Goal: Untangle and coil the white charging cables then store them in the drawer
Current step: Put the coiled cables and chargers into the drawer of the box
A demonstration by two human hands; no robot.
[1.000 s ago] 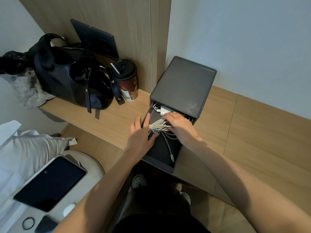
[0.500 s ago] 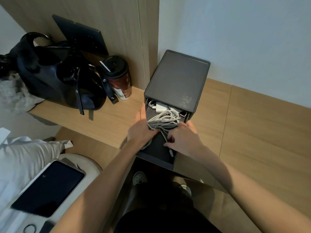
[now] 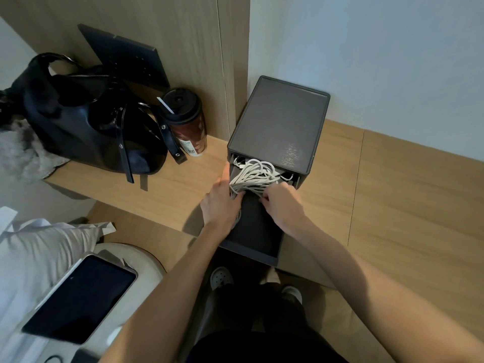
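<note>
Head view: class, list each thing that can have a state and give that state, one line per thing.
drawer: pulled open
cables: bundled, lying at the back of the drawer
left hand: holds the cables, one finger straight
right hand: fingers curled, pinches the cables
cup: upright, lid on
bag: standing, top open
tablet: screen dark

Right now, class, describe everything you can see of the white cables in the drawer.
The white cables are a loose bunch of thin, matte cords, looped several times but not neatly coiled, with a plug end or two poking out at the back. They lie at the rear of the open dark drawer, partly under the cabinet top. The left hand holds the bunch's near left side, index finger straight; the right hand pinches strands at its near right.
</note>
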